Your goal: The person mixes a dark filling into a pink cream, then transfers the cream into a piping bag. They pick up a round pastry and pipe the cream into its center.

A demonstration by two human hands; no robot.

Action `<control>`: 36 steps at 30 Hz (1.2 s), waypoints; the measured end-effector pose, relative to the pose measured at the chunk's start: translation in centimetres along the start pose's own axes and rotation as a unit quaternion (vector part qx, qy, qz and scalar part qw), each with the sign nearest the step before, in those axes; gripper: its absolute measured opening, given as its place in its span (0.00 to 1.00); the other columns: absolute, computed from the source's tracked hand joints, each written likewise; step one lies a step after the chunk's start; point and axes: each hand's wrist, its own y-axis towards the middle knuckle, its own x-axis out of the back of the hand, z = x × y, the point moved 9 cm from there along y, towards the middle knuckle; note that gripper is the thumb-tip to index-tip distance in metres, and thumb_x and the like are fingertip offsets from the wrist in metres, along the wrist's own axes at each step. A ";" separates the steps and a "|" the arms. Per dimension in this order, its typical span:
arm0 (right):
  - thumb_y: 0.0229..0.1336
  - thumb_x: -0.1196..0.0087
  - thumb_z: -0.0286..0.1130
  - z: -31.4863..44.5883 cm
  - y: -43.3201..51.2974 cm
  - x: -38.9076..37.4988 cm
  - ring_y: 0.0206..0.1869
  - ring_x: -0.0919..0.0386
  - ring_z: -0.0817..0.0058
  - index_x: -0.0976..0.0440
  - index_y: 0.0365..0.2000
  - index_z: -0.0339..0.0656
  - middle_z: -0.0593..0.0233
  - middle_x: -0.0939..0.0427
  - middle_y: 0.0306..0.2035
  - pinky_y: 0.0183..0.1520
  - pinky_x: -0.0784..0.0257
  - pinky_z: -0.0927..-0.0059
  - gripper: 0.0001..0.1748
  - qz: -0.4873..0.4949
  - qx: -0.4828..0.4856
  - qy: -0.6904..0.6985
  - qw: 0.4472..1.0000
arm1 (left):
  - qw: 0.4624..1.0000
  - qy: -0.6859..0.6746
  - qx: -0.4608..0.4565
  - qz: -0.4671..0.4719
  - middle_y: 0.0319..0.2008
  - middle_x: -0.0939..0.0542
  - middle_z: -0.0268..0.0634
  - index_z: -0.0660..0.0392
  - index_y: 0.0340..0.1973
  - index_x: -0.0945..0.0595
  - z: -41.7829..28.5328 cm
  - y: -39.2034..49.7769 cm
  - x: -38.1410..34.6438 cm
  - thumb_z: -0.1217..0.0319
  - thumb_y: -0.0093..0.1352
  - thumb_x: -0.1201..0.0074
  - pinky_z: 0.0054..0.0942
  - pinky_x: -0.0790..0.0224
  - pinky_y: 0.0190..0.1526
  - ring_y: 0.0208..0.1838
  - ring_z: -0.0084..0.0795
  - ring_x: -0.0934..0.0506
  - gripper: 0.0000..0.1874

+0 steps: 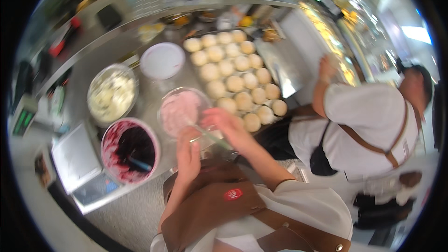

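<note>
My left hand (188, 154) is at the near rim of a bowl of pink cream (180, 110), beside a spatula with a pale green handle (215, 140). Just right of the bowl is my right hand (224, 122), its fingers bent and blurred; whether either hand grips anything cannot be made out. The spatula's handle slants from the bowl towards my apron, between my hands. A tub of dark berry filling (136, 150) with a blue-handled tool (140, 164) in it stands to the left. Behind it is a bowl of pale whipped cream (112, 92).
A tray of round, pale buns (243, 101) lies right of the bowl. A white round lid (162, 60) sits behind it. A kitchen scale (78, 161) stands at the left edge of the steel counter (82, 54). A co-worker in a white shirt (367, 115) stands at the right.
</note>
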 end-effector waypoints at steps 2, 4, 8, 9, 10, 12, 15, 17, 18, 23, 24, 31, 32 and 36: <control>0.75 0.63 0.50 0.5 -0.5 -2.6 0.64 0.32 0.69 0.40 0.64 0.38 0.58 0.29 0.58 0.67 0.39 0.64 0.30 0.027 0.005 0.119 0.993 | 0.998 -0.023 -0.041 -0.044 0.64 0.33 0.56 0.65 0.63 0.31 -4.3 3.0 -0.7 0.56 0.77 0.65 0.47 0.55 0.71 0.70 0.53 0.39 0.28; 0.76 0.69 0.53 1.0 -1.6 -4.9 0.73 0.48 0.66 0.53 0.71 0.39 0.54 0.43 0.69 0.75 0.55 0.64 0.36 -0.013 -0.008 0.194 0.981 | 0.993 -0.033 -0.097 -0.067 0.71 0.41 0.56 0.66 0.68 0.36 -6.7 4.5 -2.1 0.50 0.77 0.70 0.46 0.64 0.74 0.76 0.54 0.48 0.34; 0.76 0.71 0.52 1.8 -1.7 -4.6 0.77 0.59 0.65 0.64 0.73 0.38 0.53 0.55 0.75 0.77 0.64 0.65 0.39 -0.047 0.054 0.189 0.979 | 0.988 -0.149 -0.041 0.030 0.75 0.46 0.50 0.64 0.72 0.44 -7.2 4.3 -5.2 0.46 0.77 0.77 0.44 0.66 0.75 0.78 0.45 0.52 0.39; 0.76 0.73 0.52 2.3 -1.6 -4.0 0.77 0.58 0.64 0.64 0.73 0.38 0.53 0.55 0.75 0.77 0.64 0.63 0.38 -0.071 0.078 0.148 0.983 | 0.979 -0.204 0.000 0.031 0.75 0.45 0.49 0.63 0.72 0.45 -6.0 3.5 -5.6 0.46 0.78 0.78 0.43 0.65 0.75 0.78 0.44 0.51 0.38; 0.76 0.74 0.52 2.9 -1.5 -3.3 0.77 0.57 0.63 0.63 0.73 0.38 0.53 0.55 0.75 0.77 0.64 0.61 0.38 -0.095 0.102 0.103 0.985 | 0.964 -0.259 0.042 0.033 0.74 0.45 0.48 0.63 0.72 0.45 -4.7 2.3 -6.3 0.47 0.78 0.79 0.41 0.63 0.75 0.78 0.43 0.50 0.37; 0.75 0.73 0.53 5.4 -1.3 -2.5 0.77 0.57 0.61 0.63 0.73 0.37 0.52 0.56 0.75 0.76 0.64 0.58 0.39 -0.118 0.168 0.046 0.978 | 0.923 -0.363 0.126 0.034 0.74 0.44 0.46 0.61 0.73 0.47 -2.1 -0.3 -7.6 0.48 0.79 0.81 0.39 0.60 0.74 0.77 0.41 0.48 0.36; 0.75 0.66 0.44 7.5 -1.5 -1.8 0.77 0.61 0.60 0.61 0.72 0.32 0.50 0.59 0.75 0.76 0.64 0.60 0.37 -0.129 0.250 -0.033 0.959 | 0.851 -0.473 0.221 0.049 0.74 0.45 0.44 0.61 0.74 0.50 -0.8 -1.9 -9.3 0.49 0.81 0.84 0.37 0.58 0.74 0.77 0.39 0.48 0.35; 0.72 0.63 0.43 8.5 -2.0 -0.6 0.77 0.59 0.57 0.59 0.71 0.31 0.48 0.58 0.75 0.76 0.63 0.58 0.38 -0.164 0.299 -0.115 0.933 | 0.817 -0.514 0.247 0.087 0.75 0.48 0.45 0.63 0.74 0.53 -2.4 -1.5 -10.3 0.51 0.81 0.85 0.38 0.63 0.75 0.78 0.40 0.51 0.35; 0.71 0.61 0.42 8.9 -2.2 0.0 0.77 0.58 0.55 0.58 0.71 0.31 0.46 0.58 0.75 0.76 0.62 0.57 0.38 -0.181 0.324 -0.154 0.916 | 0.807 -0.520 0.262 0.092 0.75 0.47 0.44 0.63 0.74 0.53 -3.3 -1.3 -10.5 0.50 0.81 0.84 0.38 0.61 0.75 0.77 0.39 0.50 0.34; 0.66 0.56 0.43 10.6 -2.9 1.7 0.74 0.49 0.47 0.49 0.68 0.29 0.39 0.50 0.72 0.73 0.54 0.54 0.38 -0.213 0.375 -0.285 0.856 | 0.777 -0.555 0.272 0.120 0.73 0.44 0.43 0.61 0.73 0.49 -3.9 -1.3 -11.7 0.50 0.81 0.81 0.39 0.57 0.74 0.75 0.36 0.46 0.33; 0.66 0.55 0.44 10.7 -3.1 1.8 0.73 0.48 0.46 0.47 0.68 0.29 0.38 0.49 0.72 0.73 0.53 0.54 0.38 -0.219 0.381 -0.298 0.847 | 0.787 -0.544 0.263 0.125 0.72 0.42 0.43 0.62 0.72 0.47 -3.9 -1.3 -11.8 0.51 0.81 0.80 0.39 0.56 0.74 0.75 0.36 0.44 0.33; 0.65 0.52 0.46 12.2 -3.7 3.5 0.72 0.44 0.46 0.43 0.65 0.29 0.37 0.45 0.70 0.72 0.50 0.53 0.38 -0.244 0.407 -0.349 0.808 | 0.852 -0.448 0.216 0.165 0.65 0.31 0.46 0.68 0.67 0.36 -4.0 -1.0 -12.2 0.52 0.81 0.75 0.36 0.48 0.70 0.69 0.36 0.34 0.33; 0.65 0.52 0.46 12.4 -3.9 4.1 0.72 0.44 0.46 0.43 0.65 0.29 0.37 0.45 0.70 0.72 0.50 0.53 0.38 -0.251 0.405 -0.367 0.799 | 0.865 -0.423 0.216 0.163 0.64 0.30 0.46 0.69 0.66 0.35 -3.8 -0.9 -12.3 0.52 0.81 0.75 0.36 0.47 0.70 0.68 0.36 0.34 0.33; 0.66 0.52 0.43 13.4 -3.6 6.8 0.72 0.45 0.48 0.43 0.65 0.29 0.39 0.47 0.71 0.72 0.50 0.53 0.35 -0.287 0.396 -0.401 0.775 | 0.889 -0.341 0.135 0.272 0.66 0.31 0.47 0.65 0.67 0.35 -3.3 -1.2 -13.3 0.55 0.81 0.75 0.36 0.51 0.72 0.71 0.39 0.36 0.30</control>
